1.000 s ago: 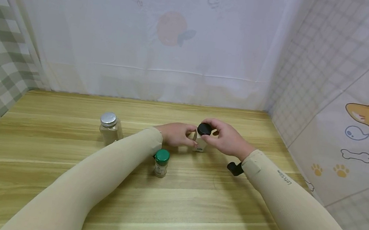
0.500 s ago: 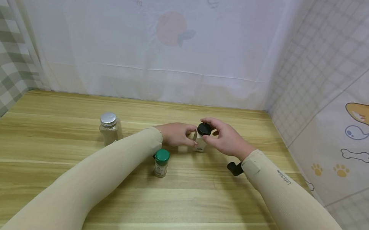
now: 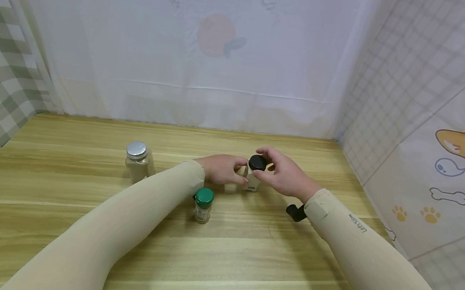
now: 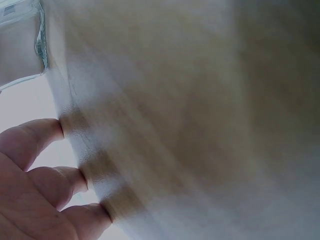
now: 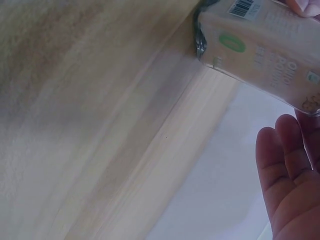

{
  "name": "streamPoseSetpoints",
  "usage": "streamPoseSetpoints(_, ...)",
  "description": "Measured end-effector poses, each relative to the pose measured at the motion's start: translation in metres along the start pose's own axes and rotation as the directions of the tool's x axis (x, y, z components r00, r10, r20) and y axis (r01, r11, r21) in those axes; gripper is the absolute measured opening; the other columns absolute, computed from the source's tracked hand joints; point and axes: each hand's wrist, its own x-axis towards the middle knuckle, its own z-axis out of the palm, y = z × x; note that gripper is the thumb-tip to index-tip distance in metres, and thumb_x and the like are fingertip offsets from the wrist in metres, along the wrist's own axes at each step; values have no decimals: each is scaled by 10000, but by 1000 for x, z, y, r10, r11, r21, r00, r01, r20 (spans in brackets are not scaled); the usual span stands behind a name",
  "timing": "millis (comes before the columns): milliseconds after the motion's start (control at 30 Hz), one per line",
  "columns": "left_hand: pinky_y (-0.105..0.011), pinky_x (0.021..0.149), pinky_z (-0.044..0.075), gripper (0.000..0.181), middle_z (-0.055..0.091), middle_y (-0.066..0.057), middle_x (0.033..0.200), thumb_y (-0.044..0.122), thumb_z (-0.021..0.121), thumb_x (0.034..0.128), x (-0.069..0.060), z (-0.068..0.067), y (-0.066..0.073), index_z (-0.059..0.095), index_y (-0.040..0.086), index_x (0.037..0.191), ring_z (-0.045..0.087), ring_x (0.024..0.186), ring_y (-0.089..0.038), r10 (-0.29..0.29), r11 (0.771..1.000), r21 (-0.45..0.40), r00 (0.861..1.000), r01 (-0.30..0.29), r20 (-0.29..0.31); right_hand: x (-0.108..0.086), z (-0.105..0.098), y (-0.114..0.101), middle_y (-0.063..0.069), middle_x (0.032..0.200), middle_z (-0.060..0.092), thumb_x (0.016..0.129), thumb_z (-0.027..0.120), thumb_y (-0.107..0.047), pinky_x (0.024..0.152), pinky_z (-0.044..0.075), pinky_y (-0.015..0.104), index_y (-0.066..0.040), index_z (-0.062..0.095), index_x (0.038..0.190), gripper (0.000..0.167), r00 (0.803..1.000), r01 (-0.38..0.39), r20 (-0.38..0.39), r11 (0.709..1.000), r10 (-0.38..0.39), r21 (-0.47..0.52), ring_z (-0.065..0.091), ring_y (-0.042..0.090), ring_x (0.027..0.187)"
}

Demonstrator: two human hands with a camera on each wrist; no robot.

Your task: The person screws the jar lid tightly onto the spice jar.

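Observation:
A clear spice jar [image 3: 251, 181] with a black lid [image 3: 258, 162] stands upright on the wooden table. My left hand [image 3: 223, 169] grips the jar's body from the left. In the left wrist view, the jar's glass base [image 4: 20, 50] shows at the top left, and several of this hand's fingers [image 4: 35, 137] rest with their tips on the table. From the right, my right hand [image 3: 287, 175] holds the lid between thumb and forefinger. The right wrist view shows the jar's printed label [image 5: 270, 55]; the other right fingers [image 5: 290, 150] stay off the jar.
Left of my left forearm stands a jar with a silver lid [image 3: 138, 151], partly hidden. A small green-capped spice bottle [image 3: 204, 205] stands in front of my left wrist. Black pieces of the wrist gear [image 3: 295, 213] show by the right cuff. White curtains [image 3: 202, 107] close off the back.
My right thumb and forefinger have shifted slightly around the black lid, the forefinger now a little farther back. My left hand and the jar have stayed in place.

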Motion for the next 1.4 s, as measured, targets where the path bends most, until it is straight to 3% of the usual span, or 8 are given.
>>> streamPoseSetpoints(200,-453,1037,472,399,665,-14,1274,470,692,999,-1,0,0,587,266,1326,600,1148,-240,5,1000,2,1000,-5,2,0,0,1,144,1253,693,1007,716,-172,1033,541,520,-70,472,1537,592,1000,26,4,1000,-26,-3,653,278,1183)
streamPoseSetpoints(533,-514,1170,433,502,610,-53,1492,493,693,994,-1,0,1,544,347,1451,560,1389,-269,-20,1000,-8,1000,20,1,1,1,0,98,1222,687,1012,726,-197,962,537,443,-68,607,1365,394,1000,11,1,1000,-11,-10,631,254,1126)
streamPoseSetpoints(667,-507,1136,453,461,637,-48,1429,495,686,1001,-1,0,1,561,327,1412,588,1317,-259,-16,1000,-2,1000,16,3,0,1,0,96,1199,688,1009,736,-216,974,536,456,-67,605,1351,395,1000,10,-2,1000,-10,-11,631,249,1114)
streamPoseSetpoints(900,-464,1018,482,389,675,-39,1237,490,675,1011,0,0,1,584,269,1318,611,1139,-252,-3,1000,15,1000,3,8,-1,-1,0,151,1282,680,1011,703,-156,1018,534,491,-36,511,1489,529,1000,17,7,1000,-17,3,637,289,1186)
streamPoseSetpoints(1267,-448,975,478,376,670,-31,1170,483,670,1017,0,0,0,590,245,1297,607,1088,-251,4,1000,10,1000,-5,8,-1,-2,-3,97,1232,682,1025,691,-175,982,530,459,-68,603,1357,359,1000,7,14,1000,-7,-1,629,263,1141)
streamPoseSetpoints(1400,-440,945,471,373,663,-49,1103,476,670,1019,0,0,-1,590,229,1288,601,1051,-267,8,1000,12,1000,-8,10,0,-1,-1,108,1241,678,1026,694,-193,994,523,462,-47,585,1373,391,1000,0,15,1000,0,-8,625,265,1149)
